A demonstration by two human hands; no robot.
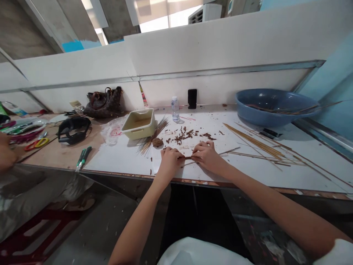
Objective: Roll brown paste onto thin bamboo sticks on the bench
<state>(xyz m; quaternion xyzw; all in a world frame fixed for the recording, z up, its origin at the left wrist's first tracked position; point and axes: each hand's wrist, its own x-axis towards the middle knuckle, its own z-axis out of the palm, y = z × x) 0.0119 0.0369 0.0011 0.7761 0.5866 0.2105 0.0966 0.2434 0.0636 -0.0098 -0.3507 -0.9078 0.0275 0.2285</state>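
Observation:
My left hand [169, 161] and my right hand [206, 156] meet low on the white-covered bench [118, 158], pinching a thin stick coated with brown paste [188, 157] between them. The fingers hide most of that stick. Just above my left hand lies a brown paste lump [157, 142], beside a fan of thin bamboo sticks [151, 137]. Brown crumbs [183, 136] are scattered past my fingertips. To the right of my right hand, a spread of loose bamboo sticks [256, 143] lies on the white sheet.
A cream plastic tray [138, 124], a water bottle [174, 109], a black phone [192, 98] and a blue basin [273, 106] holding sticks line the bench. Farther left are a dark handbag [104, 103], scissors [36, 143] and green-handled tools [84, 154]. A co-worker's hand [7, 154] shows at the left edge.

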